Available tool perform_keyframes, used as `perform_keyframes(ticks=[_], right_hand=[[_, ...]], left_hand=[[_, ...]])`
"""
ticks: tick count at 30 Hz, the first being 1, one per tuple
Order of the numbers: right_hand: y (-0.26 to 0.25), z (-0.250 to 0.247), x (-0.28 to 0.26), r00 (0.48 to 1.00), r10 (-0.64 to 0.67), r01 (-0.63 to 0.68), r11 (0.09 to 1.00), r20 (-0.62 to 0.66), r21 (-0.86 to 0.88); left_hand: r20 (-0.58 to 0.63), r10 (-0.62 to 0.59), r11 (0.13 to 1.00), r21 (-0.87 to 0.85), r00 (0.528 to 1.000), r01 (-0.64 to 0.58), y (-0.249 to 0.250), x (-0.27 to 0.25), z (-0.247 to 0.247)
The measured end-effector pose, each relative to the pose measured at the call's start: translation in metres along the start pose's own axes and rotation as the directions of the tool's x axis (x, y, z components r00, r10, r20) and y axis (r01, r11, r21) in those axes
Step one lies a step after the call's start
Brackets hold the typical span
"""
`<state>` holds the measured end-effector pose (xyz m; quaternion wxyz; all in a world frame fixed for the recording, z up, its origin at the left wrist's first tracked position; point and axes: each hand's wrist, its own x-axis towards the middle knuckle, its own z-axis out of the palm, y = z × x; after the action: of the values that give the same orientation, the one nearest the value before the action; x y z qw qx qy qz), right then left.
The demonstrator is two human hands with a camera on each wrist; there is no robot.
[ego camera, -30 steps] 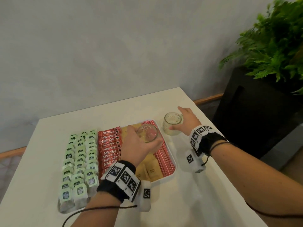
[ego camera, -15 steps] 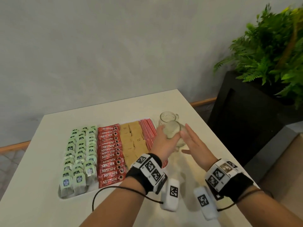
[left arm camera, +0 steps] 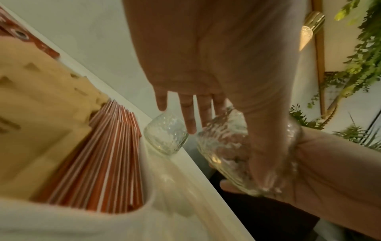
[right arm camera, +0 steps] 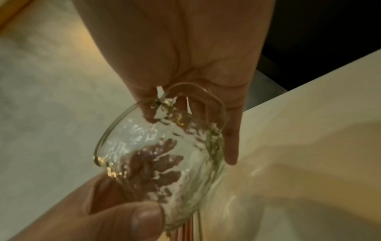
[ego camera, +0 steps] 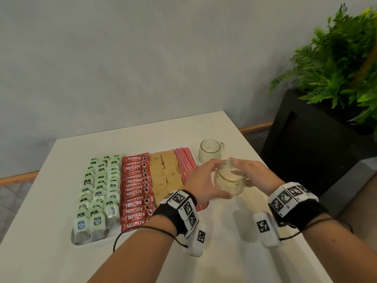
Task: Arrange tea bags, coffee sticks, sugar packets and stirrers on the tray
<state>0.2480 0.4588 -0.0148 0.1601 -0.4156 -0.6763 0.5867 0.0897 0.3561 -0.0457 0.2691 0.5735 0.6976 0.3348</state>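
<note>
Between our 2 hands the glass mug hangs tilted just right of the tray: left hand gripping its body, right hand cupping the handle side.

Tray: on the bench, left part.
In tray, left to right: tea bags, coffee sticks, sugar packets, stirrers.
Standing mug: on bench, right of tray's far end.
Held mug: between both hands, nearer than standing mug.
</note>
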Motion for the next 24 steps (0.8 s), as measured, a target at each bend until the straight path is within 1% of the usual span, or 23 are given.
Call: perform_keyframes(ticks=[3,6,11,17,19,21,24], right_hand=[[0.005,-0.004,0.011,0.994,-0.099,0.091,0.987,-0.049,-0.133],[0.013,-0.006,0.026,0.991,-0.124,0.111,0.965,-0.042,-0.239],[0.017,-0.002,0.043,0.990,-0.130,0.104,0.919,-0.044,-0.379],[0.020,0.006,0.052,0.991,-0.131,0.108,0.889,-0.020,-0.446],[0.020,0.007,0.053,0.991,-0.130,0.110,0.883,-0.013,-0.456],[0.019,0.008,0.051,0.993,-0.119,0.099,0.885,-0.017,-0.455],[0.012,0.010,0.044,0.989,-0.139,0.102,0.875,-0.043,-0.473]], left_hand=[[-0.115,-0.079,0.984,0.150,0.990,0.096,0.003,0.008,0.011],[-0.153,-0.087,0.957,0.260,0.984,0.125,0.000,0.015,0.024],[-0.158,-0.138,0.941,0.286,0.978,0.179,-0.009,0.024,0.032],[-0.171,-0.223,0.886,0.376,0.960,0.272,-0.013,0.021,0.033],[-0.157,-0.255,0.865,0.403,0.954,0.298,-0.009,0.017,0.031],[-0.151,-0.258,0.864,0.406,0.954,0.298,-0.005,0.014,0.028],[-0.201,-0.181,0.888,0.386,0.963,0.248,0.006,0.005,0.014]])
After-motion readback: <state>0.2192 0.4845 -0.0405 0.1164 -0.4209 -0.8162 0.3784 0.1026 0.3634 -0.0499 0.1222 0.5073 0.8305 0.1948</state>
